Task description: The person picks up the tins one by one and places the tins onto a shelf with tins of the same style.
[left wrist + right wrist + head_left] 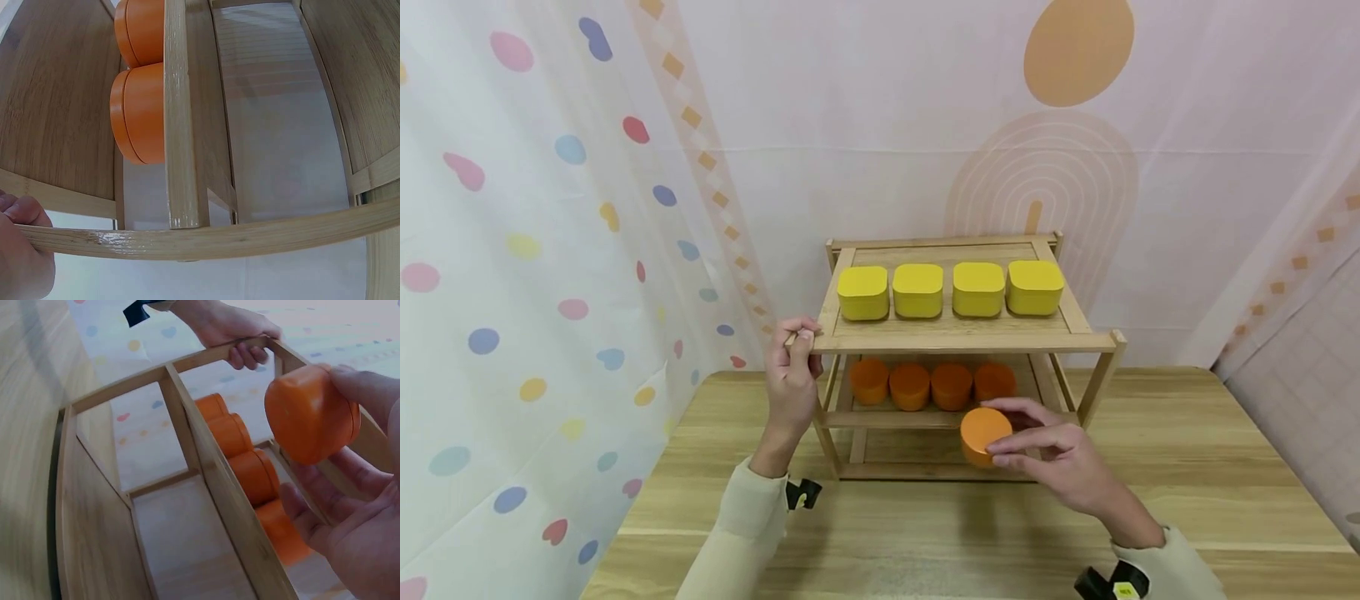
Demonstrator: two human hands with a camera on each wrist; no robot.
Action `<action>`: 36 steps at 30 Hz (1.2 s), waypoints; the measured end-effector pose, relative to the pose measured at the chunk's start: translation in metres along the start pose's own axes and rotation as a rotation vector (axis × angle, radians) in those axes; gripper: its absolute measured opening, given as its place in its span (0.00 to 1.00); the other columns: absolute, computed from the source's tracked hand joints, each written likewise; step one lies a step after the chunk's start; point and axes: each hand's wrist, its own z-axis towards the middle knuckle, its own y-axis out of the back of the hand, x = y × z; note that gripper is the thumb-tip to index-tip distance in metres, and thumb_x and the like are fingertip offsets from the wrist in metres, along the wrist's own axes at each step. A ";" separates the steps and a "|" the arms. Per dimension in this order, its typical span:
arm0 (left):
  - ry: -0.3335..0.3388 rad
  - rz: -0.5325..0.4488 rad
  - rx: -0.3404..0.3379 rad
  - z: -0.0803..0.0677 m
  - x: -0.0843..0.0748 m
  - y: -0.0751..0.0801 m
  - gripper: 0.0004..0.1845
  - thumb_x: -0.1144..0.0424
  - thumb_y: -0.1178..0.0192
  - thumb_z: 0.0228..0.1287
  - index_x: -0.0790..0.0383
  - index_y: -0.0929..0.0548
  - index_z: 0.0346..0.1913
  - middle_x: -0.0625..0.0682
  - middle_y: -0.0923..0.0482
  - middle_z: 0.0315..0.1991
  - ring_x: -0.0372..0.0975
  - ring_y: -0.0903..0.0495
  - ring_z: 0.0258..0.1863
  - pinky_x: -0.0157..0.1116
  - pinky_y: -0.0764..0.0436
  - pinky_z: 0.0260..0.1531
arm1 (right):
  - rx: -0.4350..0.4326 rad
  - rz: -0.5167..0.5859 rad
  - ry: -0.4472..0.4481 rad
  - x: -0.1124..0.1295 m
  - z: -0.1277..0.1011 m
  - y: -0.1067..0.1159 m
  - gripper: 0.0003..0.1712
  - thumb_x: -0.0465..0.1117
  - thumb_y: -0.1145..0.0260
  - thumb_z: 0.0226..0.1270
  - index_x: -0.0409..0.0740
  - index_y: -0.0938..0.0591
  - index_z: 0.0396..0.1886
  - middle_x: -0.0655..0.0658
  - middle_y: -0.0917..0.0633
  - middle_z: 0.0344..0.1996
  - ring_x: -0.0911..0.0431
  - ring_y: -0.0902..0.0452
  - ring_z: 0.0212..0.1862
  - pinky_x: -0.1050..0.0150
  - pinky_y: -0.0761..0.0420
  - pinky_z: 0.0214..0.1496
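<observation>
My left hand (792, 379) grips the upper front left corner of a three-tier wooden shelf (955, 342). Between the thumb and fingers of my right hand (1067, 467), an orange round tin (985, 433) is held in front of the middle tier, apart from the shelf. Several more orange tins (910, 387) stand in a row on that middle tier. The right wrist view shows the held orange tin (309, 415) close up, with the row behind it. Along the top tier stand several yellow square tins (917, 290) with rounded corners.
The shelf stands on a wood-grain table (895, 533). Behind it hangs a patterned curtain (850, 100), and a dotted one (535, 333) hangs on the left. The bottom tier (910, 446) lies below the orange row, close to the tabletop.
</observation>
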 end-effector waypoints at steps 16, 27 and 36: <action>0.023 0.026 0.002 0.000 -0.001 0.001 0.13 0.65 0.57 0.77 0.75 0.29 0.44 0.50 0.37 0.19 0.37 0.38 0.17 0.29 0.36 0.17 | -0.340 -0.402 -0.221 0.019 -0.017 0.011 0.17 0.18 0.32 0.54 0.37 0.11 0.40 0.39 0.23 0.59 0.64 0.26 0.58 0.78 0.25 0.55; 0.025 0.008 -0.003 -0.001 -0.001 0.000 0.13 0.65 0.57 0.77 0.76 0.29 0.44 0.49 0.37 0.21 0.37 0.38 0.18 0.32 0.36 0.17 | -0.549 -0.663 -0.290 0.006 -0.012 -0.007 0.12 0.23 0.26 0.50 0.36 0.10 0.35 0.33 0.20 0.57 0.43 0.23 0.56 0.85 0.31 0.53; 0.019 0.023 -0.003 -0.001 -0.001 0.000 0.13 0.65 0.57 0.77 0.76 0.29 0.44 0.49 0.36 0.21 0.37 0.38 0.18 0.31 0.36 0.18 | -0.629 -0.764 -0.246 0.000 -0.005 -0.014 0.10 0.22 0.26 0.50 0.35 0.10 0.33 0.29 0.20 0.55 0.34 0.20 0.51 0.87 0.35 0.53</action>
